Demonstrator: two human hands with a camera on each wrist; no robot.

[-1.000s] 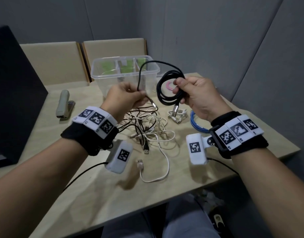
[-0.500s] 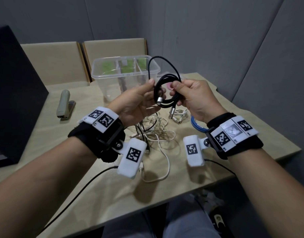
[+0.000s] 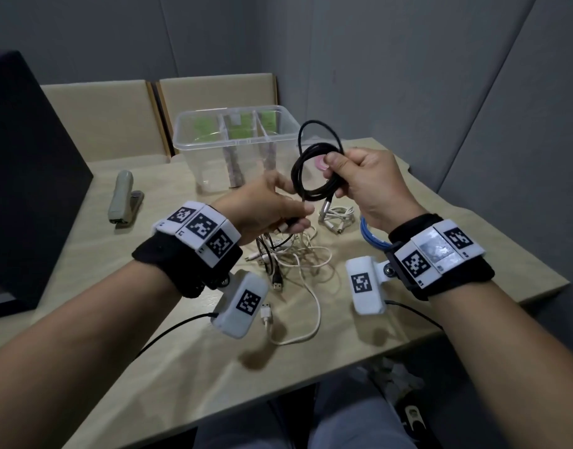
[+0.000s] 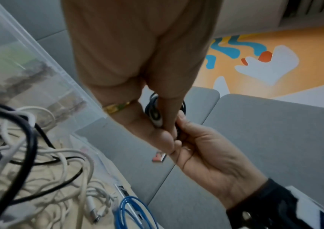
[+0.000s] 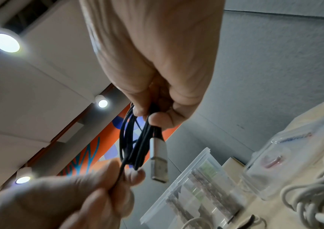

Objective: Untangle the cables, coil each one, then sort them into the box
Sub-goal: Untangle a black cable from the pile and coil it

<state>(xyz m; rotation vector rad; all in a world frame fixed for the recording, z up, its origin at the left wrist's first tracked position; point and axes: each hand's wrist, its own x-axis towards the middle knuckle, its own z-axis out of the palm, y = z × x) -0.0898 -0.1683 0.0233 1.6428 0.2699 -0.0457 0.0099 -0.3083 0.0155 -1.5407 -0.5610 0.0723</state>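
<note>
My right hand (image 3: 338, 175) grips a coiled black cable (image 3: 320, 189) in the air in front of the clear divided box (image 3: 207, 144). One loop stands above the fist, and a silver plug (image 5: 159, 161) hangs below it. Just below and to the left, my left hand (image 3: 298, 218) has its fingers curled on a black strand; the right wrist view shows that strand (image 5: 121, 168) running down from the coil into my left hand (image 5: 125, 176). A tangle of white and black cables (image 3: 294, 254) lies on the table under both hands.
A small coiled white cable (image 3: 338, 215) and a blue cable (image 3: 367, 234) lie on the table beneath my right wrist. A stapler (image 3: 123, 196) sits at the left and a large black object (image 3: 29, 176) at the far left. The table's front edge is close to my body.
My left hand came in to the coil, then dropped down and to the left of it while holding a strand. My right hand kept its grip and shifted slightly right.
</note>
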